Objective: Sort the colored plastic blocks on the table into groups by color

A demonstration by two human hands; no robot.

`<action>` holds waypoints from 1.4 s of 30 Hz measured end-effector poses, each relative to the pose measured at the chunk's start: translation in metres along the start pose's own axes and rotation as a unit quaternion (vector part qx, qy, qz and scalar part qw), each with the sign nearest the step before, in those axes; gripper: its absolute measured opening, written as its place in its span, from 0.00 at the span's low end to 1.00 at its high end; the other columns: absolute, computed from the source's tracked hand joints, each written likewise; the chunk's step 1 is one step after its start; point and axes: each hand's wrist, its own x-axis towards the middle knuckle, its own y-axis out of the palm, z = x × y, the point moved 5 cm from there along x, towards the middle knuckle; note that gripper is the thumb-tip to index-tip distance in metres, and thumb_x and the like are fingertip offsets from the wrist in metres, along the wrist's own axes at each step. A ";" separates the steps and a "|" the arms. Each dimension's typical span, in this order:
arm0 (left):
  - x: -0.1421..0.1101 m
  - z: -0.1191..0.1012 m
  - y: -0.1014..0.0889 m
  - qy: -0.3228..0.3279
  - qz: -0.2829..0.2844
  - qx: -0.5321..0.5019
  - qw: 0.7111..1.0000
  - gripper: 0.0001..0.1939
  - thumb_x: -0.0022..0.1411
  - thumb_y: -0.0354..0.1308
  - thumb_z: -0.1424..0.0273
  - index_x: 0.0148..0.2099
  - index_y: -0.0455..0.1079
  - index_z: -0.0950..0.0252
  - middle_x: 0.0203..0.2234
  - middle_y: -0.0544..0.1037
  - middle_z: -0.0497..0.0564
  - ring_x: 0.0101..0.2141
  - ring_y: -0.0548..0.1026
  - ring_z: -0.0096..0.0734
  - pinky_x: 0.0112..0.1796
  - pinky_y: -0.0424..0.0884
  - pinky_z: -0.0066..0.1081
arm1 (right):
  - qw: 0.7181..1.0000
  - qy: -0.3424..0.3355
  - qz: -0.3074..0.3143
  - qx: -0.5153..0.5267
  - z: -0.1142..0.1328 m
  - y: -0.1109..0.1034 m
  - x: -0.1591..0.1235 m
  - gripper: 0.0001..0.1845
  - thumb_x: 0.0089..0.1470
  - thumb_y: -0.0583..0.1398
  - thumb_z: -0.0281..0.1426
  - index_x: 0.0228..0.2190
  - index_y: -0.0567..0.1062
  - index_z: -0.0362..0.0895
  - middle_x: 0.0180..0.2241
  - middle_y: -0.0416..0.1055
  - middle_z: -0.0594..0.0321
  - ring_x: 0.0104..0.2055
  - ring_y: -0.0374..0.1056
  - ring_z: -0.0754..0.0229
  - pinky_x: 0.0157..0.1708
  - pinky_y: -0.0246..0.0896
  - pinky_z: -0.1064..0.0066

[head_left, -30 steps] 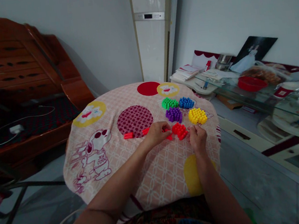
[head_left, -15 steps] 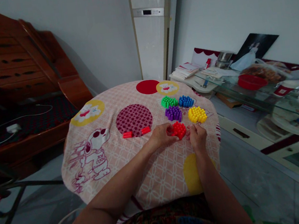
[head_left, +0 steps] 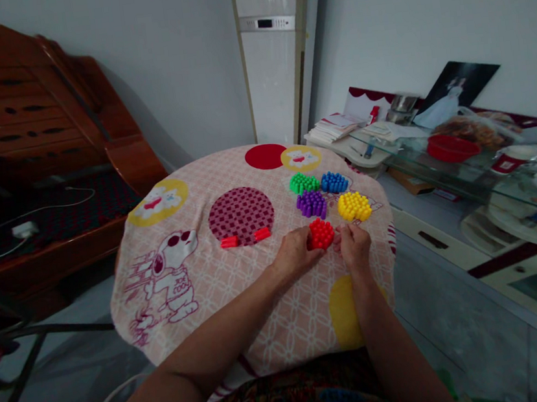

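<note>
Ok so red cluster (head_left: 321, 234), yellow cluster (head_left: 354, 206), purple cluster (head_left: 311, 204), green cluster (head_left: 303, 183), blue cluster (head_left: 334, 182), plus pinkish cloth (head_left: 293, 318) with white lattice and a maroon-checked circle (head_left: 241, 215).

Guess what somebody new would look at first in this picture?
Probably the bright red cluster, between the person's left grip and right grip. Just beyond it on the tablecloth are purple, green, blue and yellow clusters. Off to the left, two small red pieces lie near the front edge of the dark checkered circle.
</note>
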 end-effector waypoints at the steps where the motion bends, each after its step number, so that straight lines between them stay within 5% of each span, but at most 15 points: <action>1: 0.000 -0.001 0.000 -0.003 -0.003 -0.007 1.000 0.12 0.52 0.65 0.63 0.30 0.68 0.65 0.23 0.72 0.47 0.25 0.66 0.27 0.28 0.58 0.28 | 1.000 -0.001 0.000 0.000 0.000 0.000 0.000 0.19 0.57 0.51 0.41 0.29 0.75 0.42 0.17 0.68 0.65 0.21 0.64 0.60 0.25 0.57 0.69; 10: 0.004 0.005 0.001 -0.001 -0.008 -0.021 1.000 0.12 0.49 0.68 0.65 0.30 0.68 0.66 0.23 0.72 0.46 0.26 0.67 0.26 0.28 0.58 0.27 | 1.000 0.001 0.005 -0.002 0.003 0.000 -0.001 0.20 0.57 0.51 0.41 0.28 0.76 0.41 0.17 0.68 0.65 0.21 0.63 0.61 0.24 0.55 0.70; 14: 0.010 0.014 -0.026 0.036 -0.016 0.028 0.999 0.06 0.53 0.65 0.72 0.32 0.71 0.67 0.28 0.76 0.49 0.29 0.71 0.27 0.31 0.63 0.27 | 1.000 -0.009 -0.003 -0.001 0.001 -0.001 0.000 0.19 0.57 0.52 0.41 0.27 0.75 0.42 0.16 0.67 0.65 0.22 0.63 0.60 0.24 0.55 0.70; 18: 0.019 0.040 -0.066 -0.009 -0.042 0.125 0.991 0.07 0.57 0.63 0.72 0.40 0.75 0.66 0.37 0.79 0.54 0.37 0.76 0.33 0.37 0.67 0.28 | 1.000 -0.005 0.002 -0.001 0.002 -0.001 0.000 0.19 0.57 0.51 0.41 0.27 0.75 0.42 0.15 0.66 0.66 0.20 0.62 0.60 0.25 0.55 0.69; 22: 0.020 0.069 -0.080 -0.066 0.032 0.252 0.965 0.09 0.57 0.63 0.69 0.41 0.78 0.64 0.42 0.79 0.57 0.44 0.76 0.43 0.39 0.68 0.32 | 1.000 -0.008 0.002 -0.012 0.002 0.000 -0.001 0.20 0.57 0.51 0.41 0.27 0.75 0.42 0.15 0.66 0.66 0.20 0.62 0.60 0.25 0.54 0.69; 27: 0.020 0.077 -0.079 -0.051 0.055 0.259 0.963 0.08 0.60 0.61 0.67 0.40 0.78 0.63 0.39 0.80 0.56 0.41 0.76 0.41 0.40 0.67 0.32 | 1.000 -0.007 0.005 -0.022 0.000 0.000 0.000 0.20 0.57 0.51 0.41 0.26 0.75 0.42 0.16 0.66 0.65 0.21 0.61 0.61 0.24 0.53 0.70; 35: 0.018 0.026 -0.045 0.080 0.008 0.061 0.995 0.12 0.57 0.61 0.74 0.45 0.74 0.66 0.36 0.79 0.52 0.35 0.75 0.31 0.38 0.68 0.28 | 1.000 -0.011 0.007 -0.021 -0.002 0.000 0.001 0.19 0.57 0.51 0.42 0.27 0.74 0.42 0.16 0.65 0.66 0.22 0.61 0.61 0.25 0.51 0.70; 42: 0.020 0.007 -0.015 0.102 0.031 0.097 0.990 0.06 0.55 0.59 0.76 0.37 0.74 0.67 0.33 0.78 0.55 0.36 0.75 0.36 0.39 0.69 0.31 | 0.999 -0.027 0.003 -0.027 0.000 -0.001 0.001 0.18 0.57 0.52 0.41 0.24 0.73 0.43 0.16 0.64 0.67 0.22 0.59 0.62 0.24 0.50 0.70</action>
